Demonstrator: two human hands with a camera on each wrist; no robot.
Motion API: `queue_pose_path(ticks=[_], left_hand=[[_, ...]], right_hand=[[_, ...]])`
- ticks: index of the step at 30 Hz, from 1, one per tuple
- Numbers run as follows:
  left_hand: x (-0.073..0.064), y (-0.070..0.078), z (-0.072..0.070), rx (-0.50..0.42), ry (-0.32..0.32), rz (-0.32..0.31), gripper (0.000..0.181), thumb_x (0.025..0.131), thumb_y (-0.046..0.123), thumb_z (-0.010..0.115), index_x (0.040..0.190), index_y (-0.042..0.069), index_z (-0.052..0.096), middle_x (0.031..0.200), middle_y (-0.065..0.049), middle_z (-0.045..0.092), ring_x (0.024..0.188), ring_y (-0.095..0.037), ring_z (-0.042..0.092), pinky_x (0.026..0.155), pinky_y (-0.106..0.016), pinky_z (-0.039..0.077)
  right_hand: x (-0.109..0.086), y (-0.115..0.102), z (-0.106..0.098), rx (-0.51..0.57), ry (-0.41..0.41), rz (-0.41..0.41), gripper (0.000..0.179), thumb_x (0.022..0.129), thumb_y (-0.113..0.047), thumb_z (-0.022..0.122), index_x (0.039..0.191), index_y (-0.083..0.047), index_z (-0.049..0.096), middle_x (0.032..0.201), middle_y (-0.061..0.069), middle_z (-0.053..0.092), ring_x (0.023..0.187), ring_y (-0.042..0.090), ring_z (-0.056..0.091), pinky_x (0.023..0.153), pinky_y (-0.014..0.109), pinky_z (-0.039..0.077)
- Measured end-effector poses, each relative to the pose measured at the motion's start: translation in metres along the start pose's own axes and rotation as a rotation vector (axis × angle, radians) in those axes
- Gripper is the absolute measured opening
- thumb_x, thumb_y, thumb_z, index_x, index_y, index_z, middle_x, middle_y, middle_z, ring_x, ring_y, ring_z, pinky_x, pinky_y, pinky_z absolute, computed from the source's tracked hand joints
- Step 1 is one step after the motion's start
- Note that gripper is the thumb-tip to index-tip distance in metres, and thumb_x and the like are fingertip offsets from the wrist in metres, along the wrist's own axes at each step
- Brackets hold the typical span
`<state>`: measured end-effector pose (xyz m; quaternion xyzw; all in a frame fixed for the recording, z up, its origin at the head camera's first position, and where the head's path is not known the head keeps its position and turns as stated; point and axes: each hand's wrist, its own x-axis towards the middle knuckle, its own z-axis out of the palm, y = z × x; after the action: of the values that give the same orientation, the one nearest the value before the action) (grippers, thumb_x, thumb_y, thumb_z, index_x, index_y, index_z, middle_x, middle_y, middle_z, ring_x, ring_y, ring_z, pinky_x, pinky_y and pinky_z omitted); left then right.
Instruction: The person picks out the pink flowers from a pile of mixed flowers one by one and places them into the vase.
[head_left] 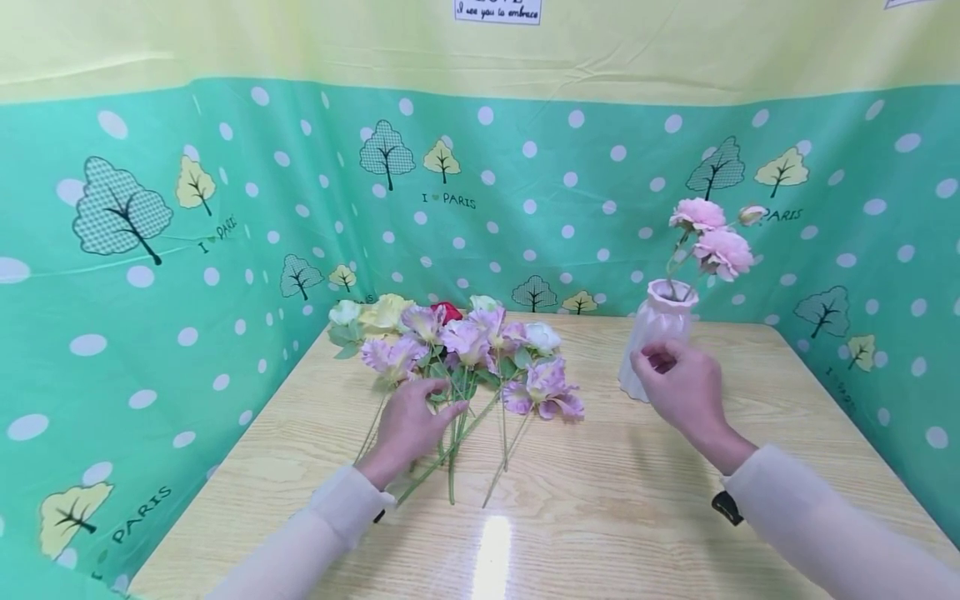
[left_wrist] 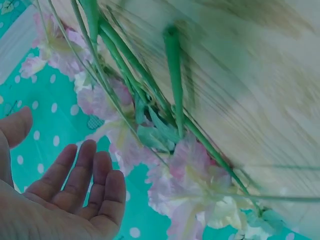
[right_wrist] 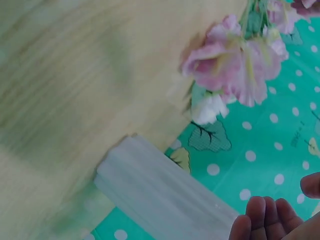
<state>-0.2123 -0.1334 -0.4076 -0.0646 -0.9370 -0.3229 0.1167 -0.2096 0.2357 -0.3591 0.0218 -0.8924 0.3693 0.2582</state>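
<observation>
A white ribbed vase [head_left: 654, 325] stands upright at the table's right side, with pink flowers [head_left: 723, 253] and a bud in it. Close in front of the vase is my right hand [head_left: 686, 390], its fingers loosely bent and holding nothing; whether it touches the vase I cannot tell. On the left lies a pile of artificial flowers, with pale purple blooms [head_left: 546, 388] in front and green stems [head_left: 452, 467] toward me. My left hand [head_left: 408, 427] hovers over these stems. In the left wrist view its fingers [left_wrist: 80, 175] are relaxed and apart from the thumb, with nothing between them.
Among the pile are a yellow flower [head_left: 387, 312], a red flower [head_left: 446, 312] and white blooms [head_left: 542, 337]. The wooden table [head_left: 600, 500] is bordered by a green dotted cloth [head_left: 525, 225] behind and at both sides.
</observation>
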Motion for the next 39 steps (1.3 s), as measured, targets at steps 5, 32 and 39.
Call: queue_pose_path(ticks=[5, 32, 39], left_hand=[[0.002, -0.005, -0.006, 0.034, 0.001, -0.013, 0.046, 0.09, 0.042, 0.078, 0.126, 0.013, 0.07, 0.126, -0.006, 0.07, 0.114, -0.032, 0.065, 0.096, -0.05, 0.053], [0.006, -0.055, -0.041, 0.267, 0.08, -0.03, 0.039, 0.091, 0.027, 0.075, 0.119, 0.001, 0.072, 0.105, -0.017, 0.073, 0.09, -0.035, 0.068, 0.074, -0.051, 0.055], [0.008, -0.066, -0.047, 0.336, -0.018, -0.103, 0.042, 0.092, 0.024, 0.072, 0.122, -0.005, 0.067, 0.115, -0.025, 0.07, 0.099, -0.044, 0.068, 0.075, -0.055, 0.056]], right_hand=[[-0.01, 0.002, 0.007, -0.005, -0.038, -0.015, 0.022, 0.097, -0.022, 0.07, 0.098, -0.001, 0.075, 0.088, 0.013, 0.074, 0.077, 0.026, 0.067, 0.062, 0.026, 0.054], [-0.047, 0.015, 0.021, -0.093, -0.128, -0.049, 0.045, 0.097, -0.043, 0.069, 0.116, -0.002, 0.074, 0.113, 0.019, 0.073, 0.093, 0.033, 0.068, 0.076, 0.051, 0.057], [-0.053, 0.017, 0.024, -0.107, -0.119, -0.062, 0.042, 0.096, -0.04, 0.072, 0.116, -0.003, 0.074, 0.114, 0.018, 0.074, 0.093, 0.033, 0.068, 0.075, 0.05, 0.056]])
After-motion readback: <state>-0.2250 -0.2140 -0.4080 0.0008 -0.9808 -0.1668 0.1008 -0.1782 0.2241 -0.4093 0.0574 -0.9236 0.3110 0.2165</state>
